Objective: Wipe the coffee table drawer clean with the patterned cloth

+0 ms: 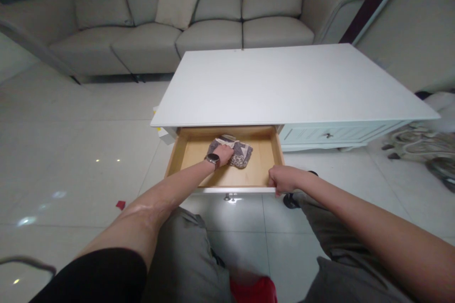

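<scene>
A long taupe sofa [277, 33] with a cushion [176, 4] stands on glossy floor tiles [106, 137] catching bright reflections [26, 221].

The rectangular drawer of pale wood with a white front [192, 149] stands open, so a hand could enter it from above. The flat white rectangular tabletop [284, 85] hangs over its rear edge and limits the way there. Between the folded grey-and-white patterned cloth [243, 154] and the right wooden wall [279, 151] there is free room. The left hand [223, 154] blocks the cloth from above, and its bare forearm [181, 183] crosses the front left part. The right hand [282, 179] occupies the front right corner.
</scene>
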The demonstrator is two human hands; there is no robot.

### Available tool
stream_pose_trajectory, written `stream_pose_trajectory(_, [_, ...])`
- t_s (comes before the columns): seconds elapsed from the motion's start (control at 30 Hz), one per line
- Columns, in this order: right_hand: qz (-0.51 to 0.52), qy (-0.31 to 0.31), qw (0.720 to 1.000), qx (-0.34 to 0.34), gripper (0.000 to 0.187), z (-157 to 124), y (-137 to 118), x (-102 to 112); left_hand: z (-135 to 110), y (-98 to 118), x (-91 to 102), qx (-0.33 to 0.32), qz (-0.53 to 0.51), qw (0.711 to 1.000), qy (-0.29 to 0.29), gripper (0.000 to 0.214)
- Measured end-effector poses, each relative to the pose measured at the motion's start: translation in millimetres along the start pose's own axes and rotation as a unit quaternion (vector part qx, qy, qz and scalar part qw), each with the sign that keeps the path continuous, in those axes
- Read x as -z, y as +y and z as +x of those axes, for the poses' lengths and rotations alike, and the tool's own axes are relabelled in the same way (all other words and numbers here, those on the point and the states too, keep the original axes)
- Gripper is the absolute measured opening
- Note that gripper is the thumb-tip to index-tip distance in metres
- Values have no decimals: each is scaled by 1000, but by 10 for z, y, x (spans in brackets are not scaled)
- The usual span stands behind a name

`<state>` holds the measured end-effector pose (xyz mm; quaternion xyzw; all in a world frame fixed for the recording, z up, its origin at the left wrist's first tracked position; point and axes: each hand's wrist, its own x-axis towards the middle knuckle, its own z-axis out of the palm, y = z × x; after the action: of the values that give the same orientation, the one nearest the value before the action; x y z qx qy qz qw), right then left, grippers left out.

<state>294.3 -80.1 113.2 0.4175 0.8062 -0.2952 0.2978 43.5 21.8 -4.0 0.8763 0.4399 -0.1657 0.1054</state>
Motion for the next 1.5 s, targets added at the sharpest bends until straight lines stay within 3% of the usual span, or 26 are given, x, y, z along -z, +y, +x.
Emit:
stream_pose_trajectory(0.23, [7, 27, 1000, 11, 26, 33, 80, -91, 134, 260, -10, -114, 43, 992, 41, 25])
stream_pose_trajectory(0.4, [12, 37, 999, 0, 32, -4, 67, -102, 289, 441, -65, -72, 17, 996, 58, 52])
stream_pose_trajectory(0.5, [14, 40, 999, -4, 33, -24, 56, -104, 449, 542, -16, -45, -8, 998, 54, 57])
stream_pose_trajectory(0.63, [16, 50, 999, 3, 32, -37, 75, -123, 676, 674, 102, -57, -28, 997, 47, 61])
stream_pose_trajectory(0.87, [15, 68, 997, 20, 30, -43, 131, -191, 758, 988, 92, -195, 7, 981, -18, 67])
stream_pose_trajectory(0.97, [4, 82, 996, 24, 31, -41, 140, -215, 692, 963, 46, -224, 4, 974, -10, 71])
stream_pose_trajectory(1.03, [-2, 83, 996, 21, 31, -50, 133, -211, 665, 835, 41, -200, -1, 980, 4, 70])
stream_pose_trajectory(1.2, [-1, 74, 997, 11, 31, -91, 109, -176, 668, 361, 85, -49, -13, 998, 22, 71])
stream_pose_trajectory(1.27, [1, 73, 997, 12, 31, -99, 113, -180, 685, 263, 89, -13, -21, 999, 20, 73])
stream_pose_trajectory(1.37, [3, 77, 997, 13, 30, -99, 126, -202, 732, 305, 81, -5, -31, 999, 24, 72])
stream_pose_trajectory(1.5, [1, 76, 997, 11, 33, -93, 131, -209, 833, 594, 95, -36, -38, 998, 32, 73])
